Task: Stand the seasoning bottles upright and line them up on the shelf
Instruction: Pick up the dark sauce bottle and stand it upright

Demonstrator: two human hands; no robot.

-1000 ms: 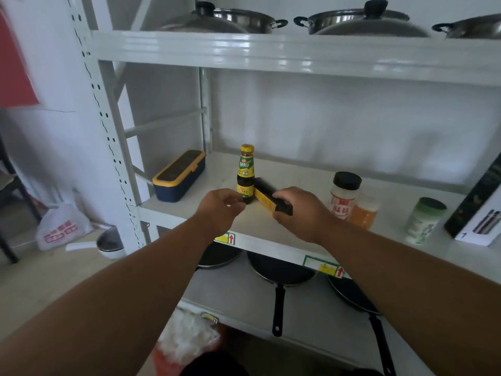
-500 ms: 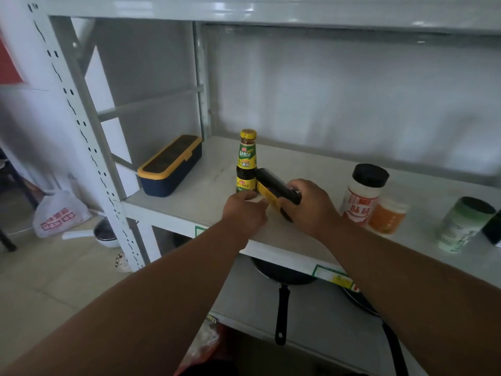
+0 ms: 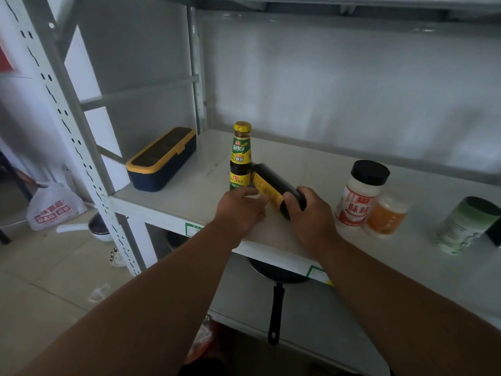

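We see a tall sauce bottle (image 3: 240, 156) standing straight up on the white shelf (image 3: 189, 196), and we use it as our marker. A dark bottle (image 3: 273, 187) lies on its side just right of the tall one, with its far end touching the tall bottle's lower part. The right hand (image 3: 309, 215) is wrapped around the near end of the dark bottle. The left hand (image 3: 240, 210) sits in front of the tall bottle with its fingers curled on the dark bottle's yellow label (we cannot tell how hard it squeezes). Both hands are close to the shelf's front edge.

Left of the tall bottle there is bare shelf, then a blue box (image 3: 162, 158) with a yellow rim near the left edge. Behind it the shelf is bare back to the wall. To the right, past the hands, stand a white jar (image 3: 357, 196) with a black lid, an orange jar (image 3: 386, 215) touching it, and farther off a green jar (image 3: 466, 223). A black pan (image 3: 276, 294) rests on the shelf below.
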